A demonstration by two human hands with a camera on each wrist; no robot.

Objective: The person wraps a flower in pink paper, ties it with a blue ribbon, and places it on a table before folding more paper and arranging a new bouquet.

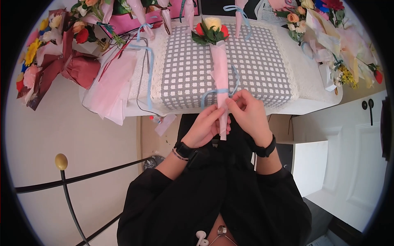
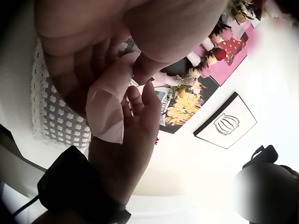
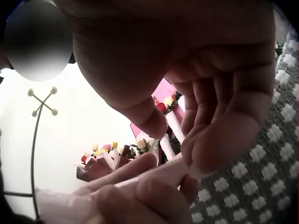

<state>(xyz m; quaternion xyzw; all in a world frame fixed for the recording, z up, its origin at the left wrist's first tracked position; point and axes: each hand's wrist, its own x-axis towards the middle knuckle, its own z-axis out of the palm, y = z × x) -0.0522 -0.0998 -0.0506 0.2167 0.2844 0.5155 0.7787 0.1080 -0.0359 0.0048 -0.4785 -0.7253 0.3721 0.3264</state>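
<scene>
A small bouquet (image 1: 220,65) in pink wrapping paper, with a cream rose and red roses at its top, points away from me over the table's front edge. Its stem end is in the grip of my left hand (image 1: 205,129), fingers curled round the pink paper (image 2: 106,109). A light blue ribbon (image 1: 221,91) circles the wrap just above, its loose ends curling to both sides. My right hand (image 1: 251,115) pinches at the wrap's right side below the ribbon, fingers bent. In the right wrist view a fingertip (image 3: 205,154) presses on the paper roll (image 3: 163,172).
A grey-and-white checked cloth (image 1: 184,69) covers the table's middle. Pink paper sheets (image 1: 113,84) and a loose blue ribbon (image 1: 149,78) lie left. Wrapped bouquets (image 1: 76,61) fill the left corner, more flowers (image 1: 336,41) the right. Several pink-wrapped bouquets line the back.
</scene>
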